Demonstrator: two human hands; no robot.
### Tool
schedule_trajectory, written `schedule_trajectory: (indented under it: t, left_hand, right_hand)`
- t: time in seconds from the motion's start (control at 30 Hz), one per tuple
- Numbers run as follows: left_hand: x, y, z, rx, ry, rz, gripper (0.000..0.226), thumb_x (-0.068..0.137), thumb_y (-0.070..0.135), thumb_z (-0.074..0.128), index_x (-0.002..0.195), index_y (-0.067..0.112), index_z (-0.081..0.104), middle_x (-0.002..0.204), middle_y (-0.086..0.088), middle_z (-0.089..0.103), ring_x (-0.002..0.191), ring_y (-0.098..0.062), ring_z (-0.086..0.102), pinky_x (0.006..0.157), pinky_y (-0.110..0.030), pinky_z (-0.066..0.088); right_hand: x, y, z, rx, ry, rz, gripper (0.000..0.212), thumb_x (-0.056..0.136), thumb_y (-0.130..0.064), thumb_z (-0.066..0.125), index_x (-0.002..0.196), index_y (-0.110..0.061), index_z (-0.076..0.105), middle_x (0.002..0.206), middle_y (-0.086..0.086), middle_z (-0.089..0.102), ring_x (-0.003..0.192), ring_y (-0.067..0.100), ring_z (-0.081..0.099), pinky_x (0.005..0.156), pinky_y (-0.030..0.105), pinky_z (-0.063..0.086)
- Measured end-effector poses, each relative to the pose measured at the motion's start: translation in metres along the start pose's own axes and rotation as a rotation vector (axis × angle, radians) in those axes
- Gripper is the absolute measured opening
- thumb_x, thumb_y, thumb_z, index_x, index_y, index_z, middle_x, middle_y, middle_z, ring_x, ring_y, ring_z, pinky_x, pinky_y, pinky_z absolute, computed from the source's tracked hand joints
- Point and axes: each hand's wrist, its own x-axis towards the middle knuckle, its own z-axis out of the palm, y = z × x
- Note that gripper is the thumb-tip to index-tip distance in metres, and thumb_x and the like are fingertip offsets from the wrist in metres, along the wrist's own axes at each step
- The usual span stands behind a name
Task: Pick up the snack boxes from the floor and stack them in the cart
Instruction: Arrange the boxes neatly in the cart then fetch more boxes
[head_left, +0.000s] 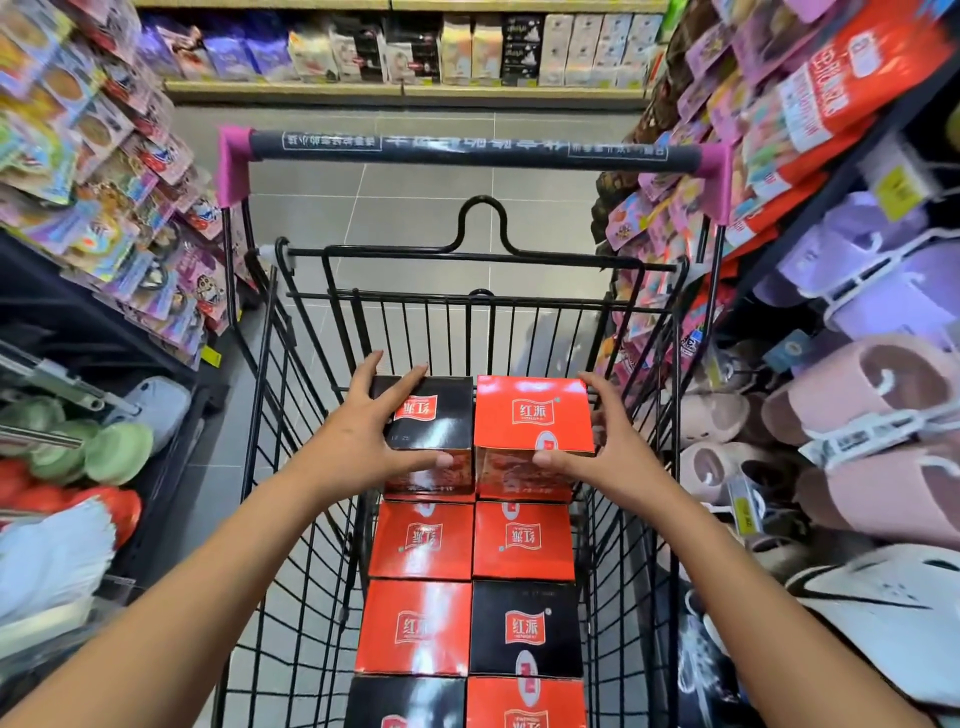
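Hands grip boxes far in the cart (467, 150): left hand (363, 434) the black box (441, 423), right hand (610, 447) the red box (530, 410)

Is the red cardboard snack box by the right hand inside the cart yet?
Inside: the red cardboard snack box is between the black wire cart's walls, above the lower boxes, gripped by the right hand.

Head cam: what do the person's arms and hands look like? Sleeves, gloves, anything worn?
Both bare. The left forearm and right forearm show no sleeve up to the frame edge. The left hand and right hand have no gloves, and no rings, watch or wristband are visible. Thumbnails look short and unpainted.
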Motion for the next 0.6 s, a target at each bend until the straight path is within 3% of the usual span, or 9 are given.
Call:
schedule_trajectory:
  t: [0.07,0.17,0.27,0.4,0.6]
  left_hand:
    - [0.000,0.001,-0.001,-0.031,0.002,-0.017,0.105,0.051,0.091,0.052,0.143,0.056,0.017,0.155,0.017,-0.020,0.145,-0.023,0.016,0.113,-0.047,0.031]
    - [0.001,0.003,0.002,-0.128,0.063,-0.065,0.091,0.066,0.077,0.055,0.144,0.054,0.016,0.158,0.007,-0.020,0.146,-0.024,0.009,0.115,-0.047,0.024]
    - [0.001,-0.002,0.010,-0.126,0.126,-0.101,0.091,0.069,0.077,0.053,0.146,0.051,0.013,0.161,0.000,-0.002,0.146,-0.024,0.015,0.116,-0.046,0.022]
    - [0.004,-0.010,0.012,-0.119,0.120,-0.100,0.100,0.058,0.093,0.045,0.144,0.051,0.015,0.150,-0.001,0.031,0.136,-0.022,0.035,0.108,-0.050,0.035]
    - [0.001,-0.009,0.011,-0.160,0.106,-0.080,0.096,0.061,0.090,0.047,0.143,0.054,0.014,0.143,0.002,0.037,0.130,-0.019,0.040,0.106,-0.047,0.038]
  right_hand:
    - [0.000,-0.001,0.001,-0.040,-0.016,-0.009,0.112,0.059,-0.055,0.081,0.144,-0.053,0.008,0.131,-0.010,0.044,0.121,0.014,0.050,0.101,0.036,0.044]
    - [0.001,0.000,0.003,-0.093,-0.024,-0.027,0.110,0.053,-0.071,0.077,0.140,-0.062,0.011,0.141,-0.010,0.041,0.126,0.018,0.048,0.107,0.048,0.041]
    - [0.003,0.001,0.005,-0.072,-0.008,-0.036,0.104,0.052,-0.077,0.071,0.139,-0.062,0.017,0.139,-0.009,0.045,0.120,0.016,0.053,0.104,0.047,0.045]
    - [0.001,0.001,0.009,-0.068,0.019,-0.047,0.100,0.053,-0.077,0.068,0.140,-0.057,0.021,0.135,-0.008,0.049,0.115,0.013,0.055,0.100,0.041,0.048]
    - [-0.004,0.004,0.008,-0.037,0.011,-0.072,0.091,0.067,-0.059,0.073,0.142,-0.053,0.023,0.130,-0.009,0.049,0.109,0.008,0.057,0.093,0.033,0.050]
